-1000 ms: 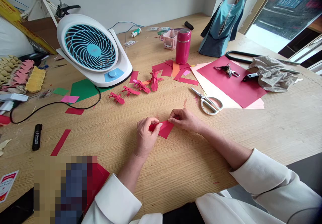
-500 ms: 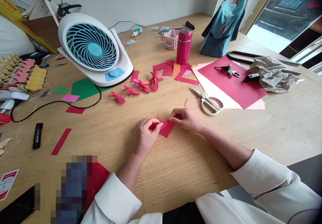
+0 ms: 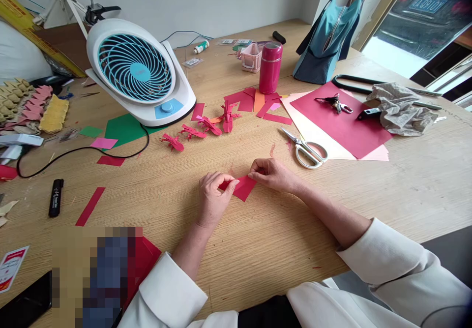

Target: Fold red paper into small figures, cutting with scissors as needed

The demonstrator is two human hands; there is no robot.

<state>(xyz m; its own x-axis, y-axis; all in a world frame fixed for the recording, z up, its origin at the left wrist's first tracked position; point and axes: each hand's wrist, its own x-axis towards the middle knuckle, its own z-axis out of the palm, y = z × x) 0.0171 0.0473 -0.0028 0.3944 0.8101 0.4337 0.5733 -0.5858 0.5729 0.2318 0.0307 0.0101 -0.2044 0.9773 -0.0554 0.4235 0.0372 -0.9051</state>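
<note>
Both hands work a fold in a small red paper square [image 3: 242, 188] lying on the pale wooden table [image 3: 280, 249], at six o'clock from the pink steel flask [image 3: 270, 67]. The left hand [image 3: 213, 197] pinches its left corner shut between thumb and fingers; the right hand [image 3: 273, 174] presses its top edge flat with closed fingertips. Judging by this, creasing comes next, needing aligned edges. At nine o'clock lies a black marker pen [image 3: 55, 198]; its white lettering is unreadable.

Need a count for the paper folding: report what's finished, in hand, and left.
Done: four folded red figures lie in front of the fan. In hand: left hand and right hand pinch a red paper piece on the table. Left: uncut red sheet, red strips.
</note>
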